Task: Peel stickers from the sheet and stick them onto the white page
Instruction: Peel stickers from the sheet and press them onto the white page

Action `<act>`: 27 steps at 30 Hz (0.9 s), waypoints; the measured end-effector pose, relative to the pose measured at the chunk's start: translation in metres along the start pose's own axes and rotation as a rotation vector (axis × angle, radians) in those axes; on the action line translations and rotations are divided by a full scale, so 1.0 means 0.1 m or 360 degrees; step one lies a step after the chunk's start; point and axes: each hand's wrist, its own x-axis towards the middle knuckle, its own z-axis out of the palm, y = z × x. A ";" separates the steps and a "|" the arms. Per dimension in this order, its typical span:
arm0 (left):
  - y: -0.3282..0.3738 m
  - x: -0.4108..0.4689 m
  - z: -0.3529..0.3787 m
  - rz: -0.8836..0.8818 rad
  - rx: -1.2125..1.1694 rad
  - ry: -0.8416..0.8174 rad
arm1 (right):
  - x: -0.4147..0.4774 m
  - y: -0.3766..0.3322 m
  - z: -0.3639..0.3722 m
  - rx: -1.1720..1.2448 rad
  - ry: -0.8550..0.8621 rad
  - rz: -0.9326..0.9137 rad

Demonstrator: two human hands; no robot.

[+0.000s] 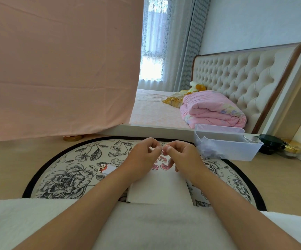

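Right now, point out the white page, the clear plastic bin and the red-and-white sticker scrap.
white page [159, 188]: head view, its bare middle.
clear plastic bin [233, 150]: head view, front wall.
red-and-white sticker scrap [104, 169]: head view, its printed part.

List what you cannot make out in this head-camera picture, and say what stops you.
1. The small piece pinched between left hand and right hand, head view: too small to identify.
2. The sticker sheet: mostly hidden behind both hands.
3. The white page: near edge covered by white cloth.
4. The plastic bin contents: blurred through its translucent wall.
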 end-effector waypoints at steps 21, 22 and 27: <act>0.21 -0.01 0.09 -0.0091 -0.0312 0.0124 | 0.13 -0.13 -0.26 -0.0065 0.0001 -0.0069; 0.23 -0.01 0.10 -0.0106 -0.0322 0.0125 | 0.15 -0.14 -0.28 -0.0084 0.0001 -0.0075; 0.40 0.04 0.20 -0.0106 -0.0282 0.0108 | 0.18 -0.17 -0.47 -0.0255 0.0010 -0.0137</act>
